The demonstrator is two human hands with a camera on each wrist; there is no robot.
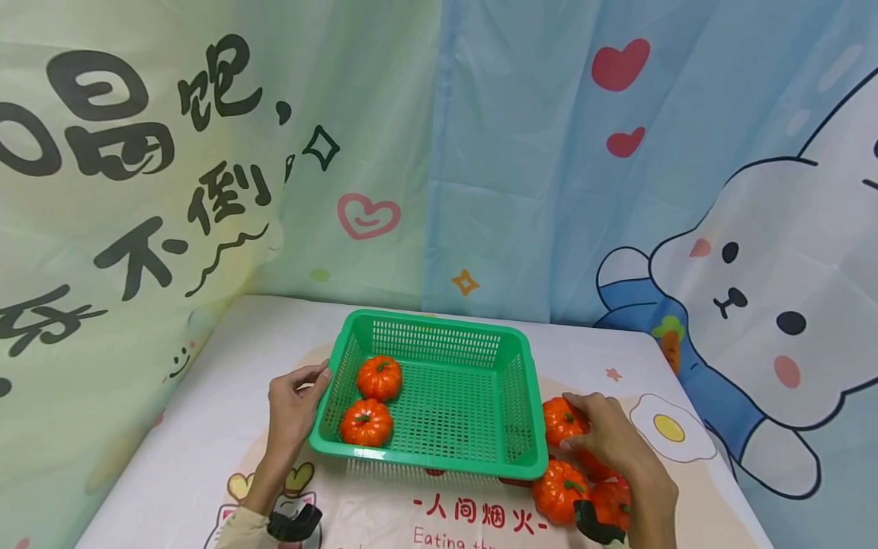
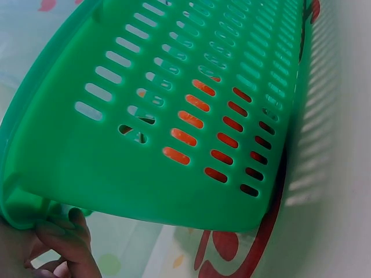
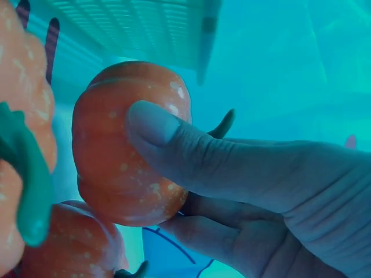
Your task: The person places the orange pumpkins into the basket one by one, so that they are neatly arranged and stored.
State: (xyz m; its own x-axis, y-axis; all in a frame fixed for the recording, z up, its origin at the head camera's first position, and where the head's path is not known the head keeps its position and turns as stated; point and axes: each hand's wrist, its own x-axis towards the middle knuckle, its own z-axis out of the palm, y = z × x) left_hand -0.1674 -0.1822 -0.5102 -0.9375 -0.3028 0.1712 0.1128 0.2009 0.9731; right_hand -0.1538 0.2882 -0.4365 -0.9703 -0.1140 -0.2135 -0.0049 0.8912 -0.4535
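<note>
Orange pumpkin [image 1: 559, 424] sits at the lower right of the head view, grasped between the thumb and fingers of the right hand [image 1: 613, 436], just beside a green basket [image 1: 428, 459]. At centre left, the left hand [image 1: 295, 398] pinches the basket's left rim. Two more pumpkins [image 1: 366, 422] lie inside, at left; loose pumpkins [image 1: 559, 492] cluster below the grasped one.

Green and blue cartoon-printed curtain [image 1: 494, 168] behind a white tabletop [image 1: 274, 328].
</note>
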